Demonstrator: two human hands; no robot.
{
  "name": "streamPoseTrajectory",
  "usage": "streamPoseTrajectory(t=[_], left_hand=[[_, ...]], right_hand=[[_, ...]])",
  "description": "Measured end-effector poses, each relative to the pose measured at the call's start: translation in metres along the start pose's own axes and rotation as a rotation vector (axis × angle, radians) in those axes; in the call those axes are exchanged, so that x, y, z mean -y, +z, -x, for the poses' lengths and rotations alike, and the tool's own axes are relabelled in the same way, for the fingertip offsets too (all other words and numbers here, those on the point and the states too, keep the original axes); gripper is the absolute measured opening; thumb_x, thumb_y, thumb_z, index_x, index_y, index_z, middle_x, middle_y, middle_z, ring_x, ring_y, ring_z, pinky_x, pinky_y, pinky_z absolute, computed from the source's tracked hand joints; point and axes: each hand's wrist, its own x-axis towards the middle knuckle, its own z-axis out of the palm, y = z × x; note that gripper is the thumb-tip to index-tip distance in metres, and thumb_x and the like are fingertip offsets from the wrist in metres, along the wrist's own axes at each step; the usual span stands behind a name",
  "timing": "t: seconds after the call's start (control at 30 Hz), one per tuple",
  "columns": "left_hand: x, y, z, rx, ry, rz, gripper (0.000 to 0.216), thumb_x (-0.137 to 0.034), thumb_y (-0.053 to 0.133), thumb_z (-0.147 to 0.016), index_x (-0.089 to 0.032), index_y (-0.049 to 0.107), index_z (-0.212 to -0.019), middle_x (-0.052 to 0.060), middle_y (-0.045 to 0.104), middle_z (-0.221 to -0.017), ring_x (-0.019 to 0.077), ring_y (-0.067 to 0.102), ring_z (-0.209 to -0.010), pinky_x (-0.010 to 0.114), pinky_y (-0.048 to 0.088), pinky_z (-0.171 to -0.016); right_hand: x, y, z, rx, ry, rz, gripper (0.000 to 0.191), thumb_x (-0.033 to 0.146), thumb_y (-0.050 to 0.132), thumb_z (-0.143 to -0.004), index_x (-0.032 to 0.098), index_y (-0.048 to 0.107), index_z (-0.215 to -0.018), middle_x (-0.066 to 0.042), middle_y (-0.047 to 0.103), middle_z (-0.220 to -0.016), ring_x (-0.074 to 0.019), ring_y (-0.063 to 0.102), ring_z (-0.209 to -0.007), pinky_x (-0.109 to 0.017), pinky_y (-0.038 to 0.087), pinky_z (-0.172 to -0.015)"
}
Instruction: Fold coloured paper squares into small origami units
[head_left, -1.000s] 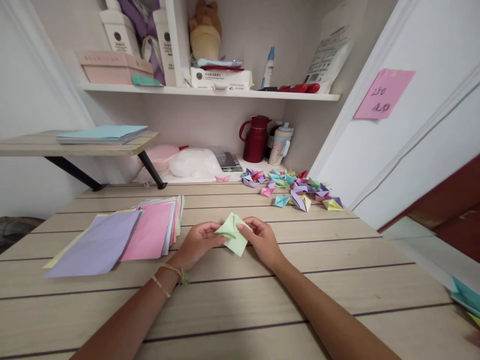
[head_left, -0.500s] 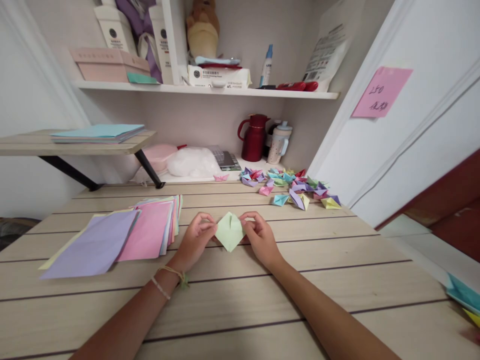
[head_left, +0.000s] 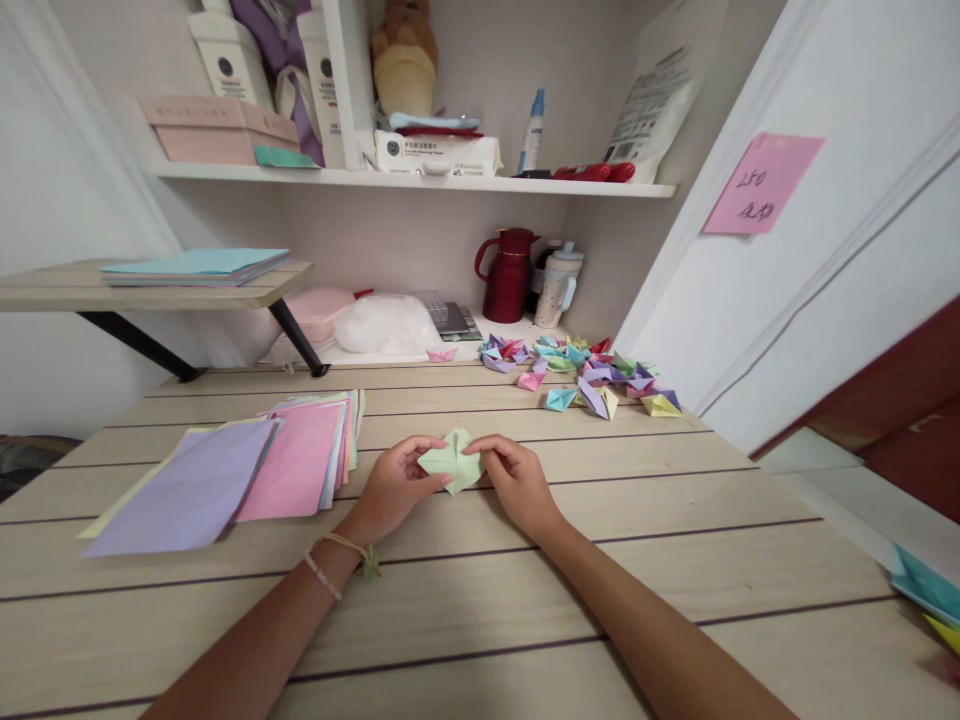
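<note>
Left hand (head_left: 394, 487) and right hand (head_left: 520, 482) both pinch green folded paper (head_left: 454, 463); loose sheets (head_left: 292, 465) left of left hand, paper boats (head_left: 595, 397) beyond right hand.
</note>
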Motion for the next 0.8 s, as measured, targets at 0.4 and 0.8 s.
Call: streamPoseTrajectory(t=[0.4,0.8], left_hand=[[-0.0052,-0.0036,-0.0015,-0.102,0.064,-0.101,0.018,-0.029,0.068,-0.064,-0.015,0.061,-0.073,0.000,0.059,-0.066,0.0132,0.055,-0.066,0.022,0.043,-0.062],[-0.0035,-0.0007,-0.0004,-0.016,0.022,-0.084,0.020,-0.031,0.062,-0.069,-0.016,0.063,-0.082,0.002,0.063,-0.070,0.0145,0.057,-0.066,0.026,0.046,-0.066]], right_hand=[[0.0048,-0.0005,-0.0002,0.015,-0.123,0.198,0.019,0.027,0.058,-0.076,0.025,0.070,-0.090,-0.004,0.061,-0.074,-0.0158,0.054,-0.066,-0.026,0.042,-0.055],[0.0086,0.0007,-0.0002,0.138,0.035,-0.050,0.026,0.037,0.054,-0.077,0.020,0.070,-0.090,-0.005,0.070,-0.084,-0.0203,0.062,-0.077,-0.032,0.050,-0.068]])
